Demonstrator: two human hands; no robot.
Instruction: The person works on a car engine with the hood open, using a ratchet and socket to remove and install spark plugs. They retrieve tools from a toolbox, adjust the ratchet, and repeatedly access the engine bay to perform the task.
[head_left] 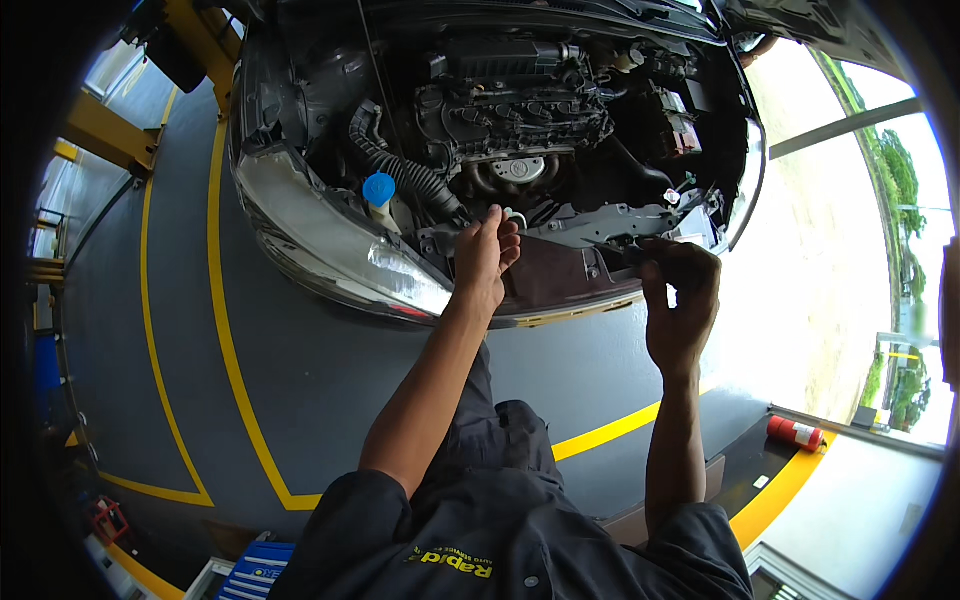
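Both my hands are at the front edge of a car's open engine bay. My left hand (483, 256) is over the left part of a dark plastic panel (545, 272), its fingers curled in and thumb raised. A small whitish curved part (515, 217) shows just beyond those fingers; anything inside them is hidden. At the panel's right end my right hand (685, 295) is closed, thumb and fingers bent together beside a dark part I cannot make out. A grey metal crossmember (590, 227) runs behind the panel. The engine (515, 120) lies farther back, beside a ribbed air hose (405, 170).
A blue cap (379, 188) tops a filler neck near the left headlight (340, 235). The battery (678, 125) is at the right. A yellow lift post (205, 50) stands far left; a red fire extinguisher (796, 432) lies at right.
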